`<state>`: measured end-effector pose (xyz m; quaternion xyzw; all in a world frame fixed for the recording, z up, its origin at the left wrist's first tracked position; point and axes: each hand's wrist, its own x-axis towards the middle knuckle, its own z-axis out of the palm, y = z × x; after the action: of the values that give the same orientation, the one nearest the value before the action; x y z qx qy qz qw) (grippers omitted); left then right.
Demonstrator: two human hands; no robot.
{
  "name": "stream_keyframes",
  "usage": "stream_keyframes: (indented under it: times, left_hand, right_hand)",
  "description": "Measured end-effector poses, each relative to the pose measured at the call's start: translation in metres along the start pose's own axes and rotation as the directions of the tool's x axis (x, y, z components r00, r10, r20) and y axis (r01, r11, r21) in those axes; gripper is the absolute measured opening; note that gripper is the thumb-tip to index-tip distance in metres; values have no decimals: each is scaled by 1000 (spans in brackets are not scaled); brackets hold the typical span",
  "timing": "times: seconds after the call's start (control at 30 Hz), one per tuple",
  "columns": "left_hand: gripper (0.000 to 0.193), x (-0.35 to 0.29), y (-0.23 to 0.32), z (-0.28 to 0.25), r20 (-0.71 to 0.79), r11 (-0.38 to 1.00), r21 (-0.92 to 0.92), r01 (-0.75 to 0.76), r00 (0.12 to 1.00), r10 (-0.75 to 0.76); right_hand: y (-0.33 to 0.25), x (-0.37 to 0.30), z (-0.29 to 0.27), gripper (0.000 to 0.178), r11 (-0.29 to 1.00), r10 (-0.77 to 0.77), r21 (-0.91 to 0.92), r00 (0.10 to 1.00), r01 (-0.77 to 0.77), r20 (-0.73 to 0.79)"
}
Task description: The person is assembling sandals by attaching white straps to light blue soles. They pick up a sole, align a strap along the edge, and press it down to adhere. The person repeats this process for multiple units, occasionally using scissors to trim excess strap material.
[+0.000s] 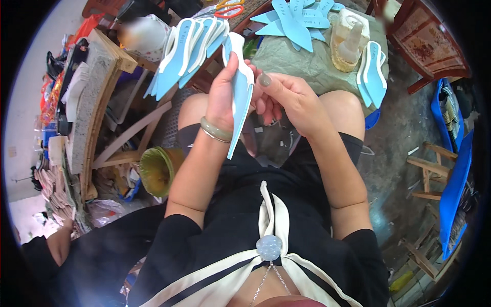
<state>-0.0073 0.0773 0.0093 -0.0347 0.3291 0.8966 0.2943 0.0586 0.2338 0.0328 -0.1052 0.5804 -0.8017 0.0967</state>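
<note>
Upright over my lap is a light blue, pointed insole with a white strip along its edge. My left hand is closed around it, thumb on one face and fingers behind. At the strip's right side, my right hand has its thumb and fingers pressed together; what lies between the fingertips is partly hidden. Several white-edged insoles hang in a row to the left. Plain blue insoles are fanned out at the far side, and a few white-edged ones lie at the right.
A grey-green covered surface carries a pale bottle in a tan holder. Orange-handled scissors lie far left. A yellow-lined bin stands left, beside a wooden bench. Another person's arm shows lower left. Wooden stools stand right.
</note>
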Motion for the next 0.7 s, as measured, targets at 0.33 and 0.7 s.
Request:
stream_keyframes:
  times: [0.33, 0.7]
  left_hand:
    - [45, -6, -12, 9, 95, 998, 7, -59, 994, 58]
    - [37, -14, -22, 26, 186, 976, -212, 45, 983, -5]
  right_hand:
    - [2, 20, 8, 28, 995, -28, 101, 999, 26, 15]
    - [-4, 15, -4, 26, -6, -927, -785, 291, 620, 237]
